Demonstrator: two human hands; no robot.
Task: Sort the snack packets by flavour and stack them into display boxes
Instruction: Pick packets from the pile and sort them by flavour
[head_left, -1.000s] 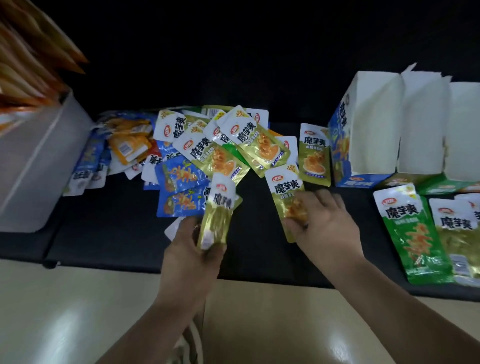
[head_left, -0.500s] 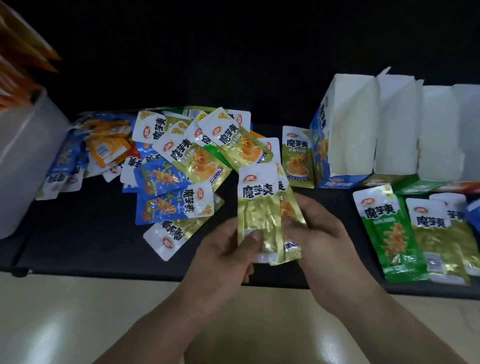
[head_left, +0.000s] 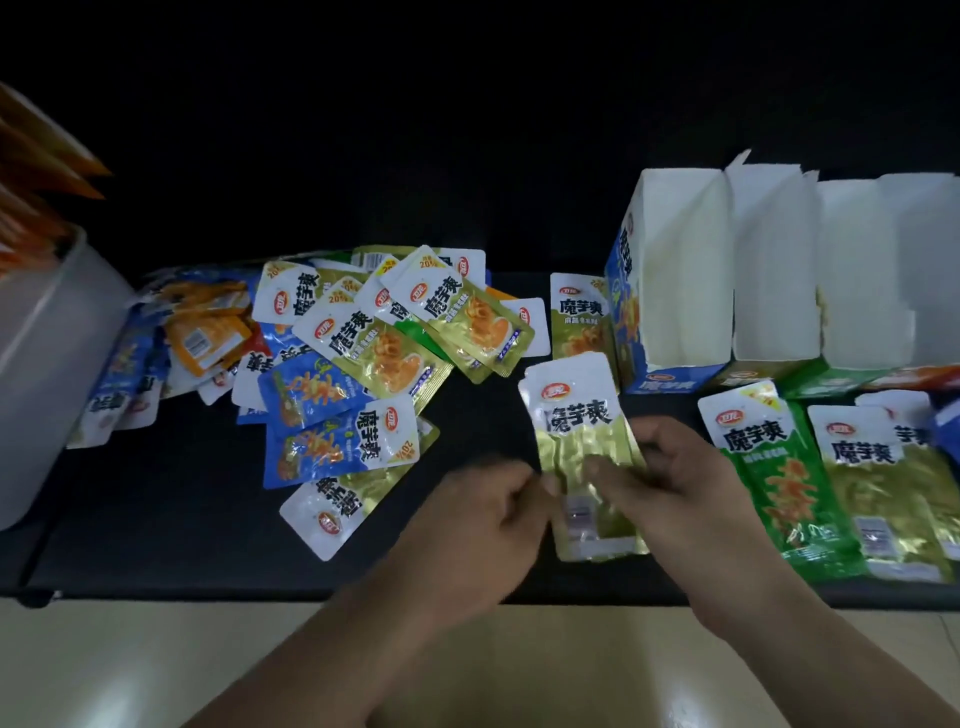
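My right hand (head_left: 691, 483) pinches a stack of gold packets (head_left: 576, 431), thumb in front, fingers behind. My left hand (head_left: 488, 514) curls at the stack's left edge, too blurred to say if it grips. Slick foil and a one-sided pinch could let the stack fan or shed one into the pile (head_left: 363, 353) left of my left fingers. Beyond my right fingertips the boxes (head_left: 675, 291) stand open, and what shows inside is bare white. Far left, a bin (head_left: 47, 338) holds orange packets (head_left: 41, 208).
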